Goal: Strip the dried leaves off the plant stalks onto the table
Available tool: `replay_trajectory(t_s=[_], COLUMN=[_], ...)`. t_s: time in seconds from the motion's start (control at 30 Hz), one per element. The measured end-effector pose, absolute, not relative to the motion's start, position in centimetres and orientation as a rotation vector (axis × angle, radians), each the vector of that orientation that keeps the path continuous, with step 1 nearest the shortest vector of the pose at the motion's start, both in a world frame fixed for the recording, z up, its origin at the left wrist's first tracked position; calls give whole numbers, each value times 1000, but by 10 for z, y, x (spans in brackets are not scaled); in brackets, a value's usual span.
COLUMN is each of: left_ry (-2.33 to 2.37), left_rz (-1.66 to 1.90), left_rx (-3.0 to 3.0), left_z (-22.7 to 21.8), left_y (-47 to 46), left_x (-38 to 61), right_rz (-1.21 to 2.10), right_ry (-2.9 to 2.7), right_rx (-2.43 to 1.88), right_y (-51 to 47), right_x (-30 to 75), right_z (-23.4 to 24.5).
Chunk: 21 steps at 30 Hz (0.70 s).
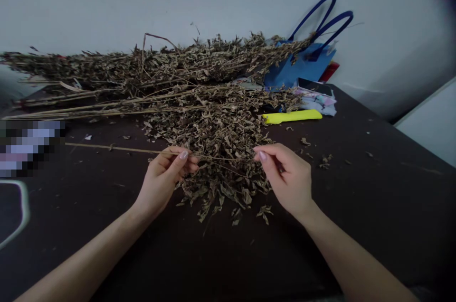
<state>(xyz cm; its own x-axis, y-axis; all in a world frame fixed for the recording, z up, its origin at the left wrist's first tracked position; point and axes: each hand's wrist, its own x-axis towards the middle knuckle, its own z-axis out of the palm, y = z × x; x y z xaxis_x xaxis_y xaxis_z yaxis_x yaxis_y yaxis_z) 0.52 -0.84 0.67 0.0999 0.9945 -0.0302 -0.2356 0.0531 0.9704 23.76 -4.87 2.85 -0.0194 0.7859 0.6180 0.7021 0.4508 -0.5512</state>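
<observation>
A long, thin dried plant stalk (117, 148) stretches sideways above the dark table, bare along its left part. My left hand (169, 174) is closed round it, thumb against the fingers. The stalk's thin end runs across to my right hand (287, 176), whose thumb and forefinger are pinched together there; the exact grip is partly hidden by the fingers. Beneath and between both hands lies a heap of dry, curled leaves (228, 136), with some loose leaves spilling toward me.
Behind the heap, a thick bundle of dried leafy stalks (199, 62) lies along the wall. At right are a yellow-handled object (294, 116), a phone (313, 86) on folded cloth (320, 103), and a blue bag (295, 69). A white cable (24, 204) curves at the left edge.
</observation>
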Motion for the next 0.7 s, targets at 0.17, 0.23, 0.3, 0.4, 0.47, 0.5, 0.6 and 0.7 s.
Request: replay_trajectory(t_s=[0.17,0.23,0.3,0.4,0.47,0.5,0.6,0.7], left_ry=[982,985,996,986,966,962,960,945], left_rz=[1224,1223,1220,1221,1235,1240,1238,1181], left_rx=[1053,1047,1040,1034,1023,1017,1016,1038], left_z=[7,7,7,8,9,8,7,5], left_y=[-7,-8,-8,-8,-7,-7,-8,-11], left_x=[4,4,5,5,4,4,5,7], right_rz=[59,30,-16,-102,-139,-142,-111,-70], right_ry=[-1904,-1973,-2019,-2062,-2080,-2087,-2107,-2125], right_rx=[-1262,-1284,-1333,-1419,-1444,-1442,-1413,-1376], right_y=[-45,-44,-43,-40,-39,-39,-39,-43], right_x=[236,236,237,240,241,241,239,234], right_z=[21,17,15,12,10,10,9,8])
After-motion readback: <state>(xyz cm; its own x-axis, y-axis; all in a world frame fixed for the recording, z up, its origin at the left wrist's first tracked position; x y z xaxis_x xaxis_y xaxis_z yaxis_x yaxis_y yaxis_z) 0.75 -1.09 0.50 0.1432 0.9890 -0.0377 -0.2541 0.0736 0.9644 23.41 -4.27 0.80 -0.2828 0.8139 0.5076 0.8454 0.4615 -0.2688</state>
